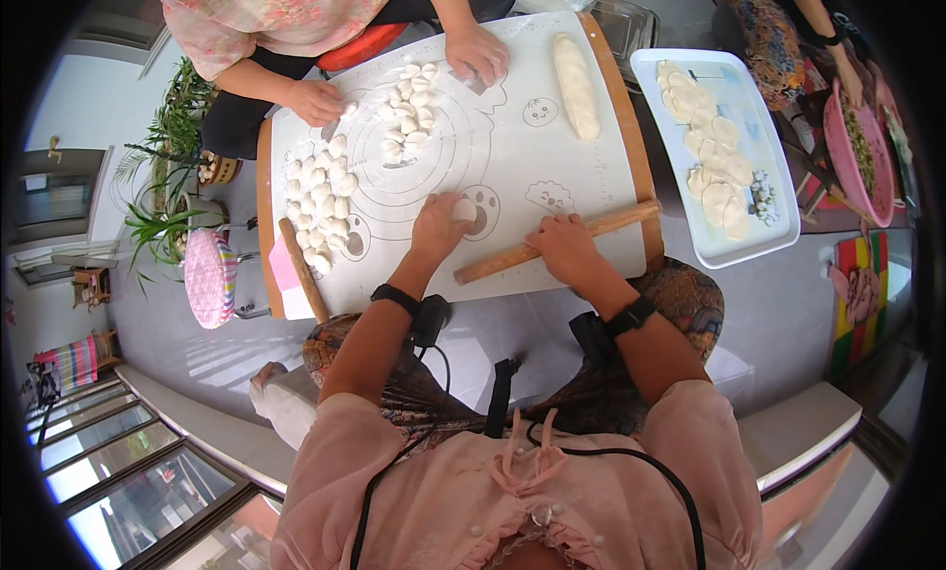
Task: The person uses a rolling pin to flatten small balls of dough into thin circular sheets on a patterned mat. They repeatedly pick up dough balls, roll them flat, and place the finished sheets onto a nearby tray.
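Observation:
The fingers of my left hand (437,228) are on a small round of dough (464,210) at the near middle of a white printed kneading mat (517,160). My right hand (562,248) grips a wooden rolling pin (624,221), which lies slantwise over the mat with its far end past the right edge. Many small dough pieces (319,193) are spread at the left. Another cluster of cut pieces (406,108) sits near the middle. A long dough log (575,90) rests at the far right of the mat.
Across the table, a person's hand (477,53) rests on a scraper; their other (318,103) touches a dough piece. A second rolling pin (301,271) lies at left. Dough wrappers overlap on a white tray (669,200) at right. Another person reaches into a pink basin (842,152) of chopped filling.

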`<action>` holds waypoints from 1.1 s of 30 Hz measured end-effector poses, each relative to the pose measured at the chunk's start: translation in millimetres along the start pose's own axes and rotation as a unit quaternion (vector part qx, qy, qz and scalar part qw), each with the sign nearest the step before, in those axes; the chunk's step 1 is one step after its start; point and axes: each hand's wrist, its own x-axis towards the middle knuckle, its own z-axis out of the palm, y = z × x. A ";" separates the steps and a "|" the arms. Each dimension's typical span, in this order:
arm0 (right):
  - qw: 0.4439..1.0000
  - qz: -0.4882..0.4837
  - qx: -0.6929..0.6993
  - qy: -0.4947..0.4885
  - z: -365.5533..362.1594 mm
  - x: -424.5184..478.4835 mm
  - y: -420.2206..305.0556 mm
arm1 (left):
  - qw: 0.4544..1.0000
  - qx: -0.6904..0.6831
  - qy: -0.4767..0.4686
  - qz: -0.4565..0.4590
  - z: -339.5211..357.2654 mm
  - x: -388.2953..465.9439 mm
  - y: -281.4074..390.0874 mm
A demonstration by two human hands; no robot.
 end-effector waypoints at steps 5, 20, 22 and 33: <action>0.992 0.023 0.117 0.038 -9.8 -2.3 -20.5 | 0.989 -0.067 -0.101 -0.089 -5.3 3.6 7.8; 0.983 0.143 0.011 0.115 26.8 63.2 -42.5 | 0.984 -0.034 -0.168 0.055 -1.1 14.5 16.7; 0.987 0.140 -0.014 0.080 25.8 23.2 -61.1 | 0.986 -0.114 -0.106 0.061 4.5 -6.6 0.7; 0.971 0.203 -0.099 0.075 14.3 103.5 -44.4 | 0.988 -0.074 -0.129 0.036 -1.1 -4.2 8.7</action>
